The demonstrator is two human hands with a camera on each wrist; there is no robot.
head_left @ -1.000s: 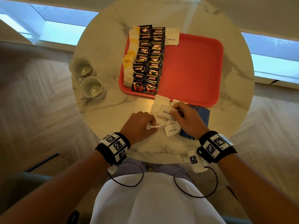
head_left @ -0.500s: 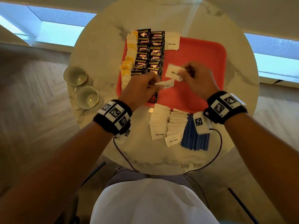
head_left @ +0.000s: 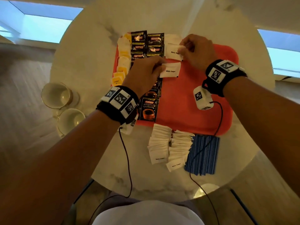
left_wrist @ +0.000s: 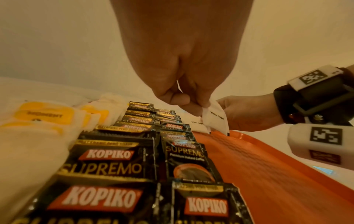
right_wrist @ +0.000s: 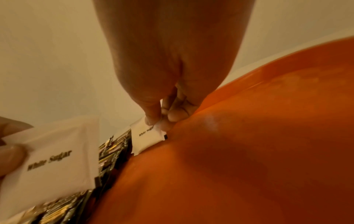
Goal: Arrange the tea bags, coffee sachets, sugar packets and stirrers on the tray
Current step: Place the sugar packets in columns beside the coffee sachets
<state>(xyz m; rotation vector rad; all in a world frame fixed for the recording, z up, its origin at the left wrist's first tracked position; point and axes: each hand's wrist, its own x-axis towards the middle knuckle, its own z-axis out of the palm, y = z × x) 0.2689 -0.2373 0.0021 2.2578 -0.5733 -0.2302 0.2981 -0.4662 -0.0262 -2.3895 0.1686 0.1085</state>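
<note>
Two cups, one tray, two coffee sachet columns (loose sugar packets overlap, uncountable).

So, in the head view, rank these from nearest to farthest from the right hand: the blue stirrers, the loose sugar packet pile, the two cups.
From the right hand, over the far part of the tray:
1. Sugar packet pile, on the table just off the tray's near edge.
2. Blue stirrers, beside that pile to the right; close to the pile in distance, hard to separate.
3. Two cups, far off at the table's left edge.
</note>
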